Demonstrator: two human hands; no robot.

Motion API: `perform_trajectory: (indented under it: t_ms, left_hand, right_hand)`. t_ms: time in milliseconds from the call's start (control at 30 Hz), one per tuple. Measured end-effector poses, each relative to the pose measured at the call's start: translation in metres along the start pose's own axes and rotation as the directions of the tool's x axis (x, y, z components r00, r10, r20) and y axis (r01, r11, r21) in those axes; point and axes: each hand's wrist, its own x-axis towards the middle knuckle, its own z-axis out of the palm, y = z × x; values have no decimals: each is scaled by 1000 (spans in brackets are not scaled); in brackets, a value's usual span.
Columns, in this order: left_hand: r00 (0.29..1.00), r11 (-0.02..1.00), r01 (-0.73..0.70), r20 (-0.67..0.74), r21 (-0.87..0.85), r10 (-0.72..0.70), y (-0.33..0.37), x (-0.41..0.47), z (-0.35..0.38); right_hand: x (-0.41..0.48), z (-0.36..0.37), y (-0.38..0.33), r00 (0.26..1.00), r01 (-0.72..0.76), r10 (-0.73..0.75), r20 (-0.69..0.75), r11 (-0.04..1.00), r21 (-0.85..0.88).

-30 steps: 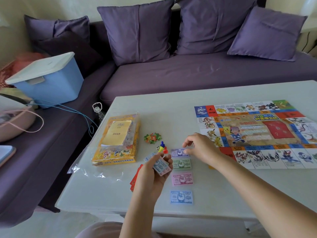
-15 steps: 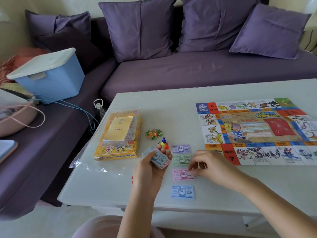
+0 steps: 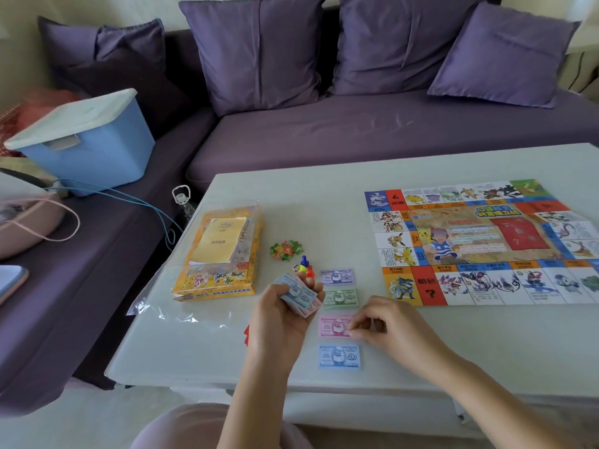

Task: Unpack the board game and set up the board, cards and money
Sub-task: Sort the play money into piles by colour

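The colourful game board [image 3: 479,241] lies unfolded on the right of the pale table [image 3: 324,202]. Left of it, money piles run in a column: purple [image 3: 337,276], green [image 3: 340,297], pink [image 3: 334,326] and blue [image 3: 339,356]. My left hand [image 3: 285,315] grips a fanned stack of mixed notes [image 3: 298,294] just left of the column. My right hand [image 3: 385,328] has its fingertips pinched on the right edge of the pink pile. Small pawns and a die [image 3: 304,268] stand above my left hand. A red card edge [image 3: 246,333] peeks out behind my left wrist.
The yellow game box [image 3: 220,277] with a booklet [image 3: 218,239] on it sits in clear plastic wrap at the table's left. A green and orange token cluster [image 3: 287,250] lies beside it. A purple sofa with cushions and a blue lidded bin [image 3: 87,140] surround the table.
My right hand moved from the purple pile down the column to the pink pile. My left hand stayed put with the stack of notes.
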Motion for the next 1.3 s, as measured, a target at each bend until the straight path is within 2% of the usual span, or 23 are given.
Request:
perform_trajectory:
  t_ms: [67, 200, 400, 533, 633, 733, 800, 833, 900, 967, 1067, 1133, 1300]
  left_hand:
    - [1000, 1000, -1, 10, 2, 0, 0, -2, 2]
    - [999, 997, -33, 3, 65, 33, -7, -4, 6]
    - [991, 965, -114, 96, 235, 93, -15, -11, 8]
    - [987, 933, -151, 99, 328, 125, -20, -11, 10]
    - [987, 883, -159, 57, 442, 150, -21, -10, 7]
    - [995, 887, -98, 39, 452, 90, -14, -10, 3]
    - [998, 873, -50, -4, 485, 59, -3, -13, 2]
    - [997, 826, -36, -35, 562, 67, 2, -14, 0]
    - [989, 626, -18, -79, 780, 127, 13, -20, -4]
    - [988, 470, 25, -94, 882, 124, 19, -26, -7]
    - [988, 336, 135, -153, 932, 28, 18, -30, -10]
    - [982, 252, 175, -186, 952, 23, 16, -29, -14]
    - [973, 186, 213, -225, 959, 44, 12, -25, -17]
  right_hand:
    - [-1, -1, -2, 1000, -24, 24, -16, 999, 36]
    - [-2, -6, -14, 972, -102, 156, -173, 953, 286]
    - [2, -16, -44, 944, -56, 215, -248, 850, 524]
    - [6, -8, -47, 938, -130, 273, -214, 848, 514]
    - [4, -3, -47, 926, -115, 278, -254, 851, 512]
    - [2, -7, -47, 922, -103, 278, -270, 848, 520]
    - [0, -16, -44, 938, -141, 280, -204, 848, 512]
    - [-1, -21, -43, 952, -178, 273, -139, 862, 474]
    - [-6, -29, -40, 966, -246, 259, 15, 899, 362]
    - [-11, -32, -38, 959, -279, 253, 129, 922, 269]
    - [-13, -30, -36, 947, -286, 259, 191, 949, 129]
    - [-12, -26, -35, 947, -279, 260, 191, 957, 79]
    - [-9, -19, -36, 954, -257, 251, 165, 966, 17]
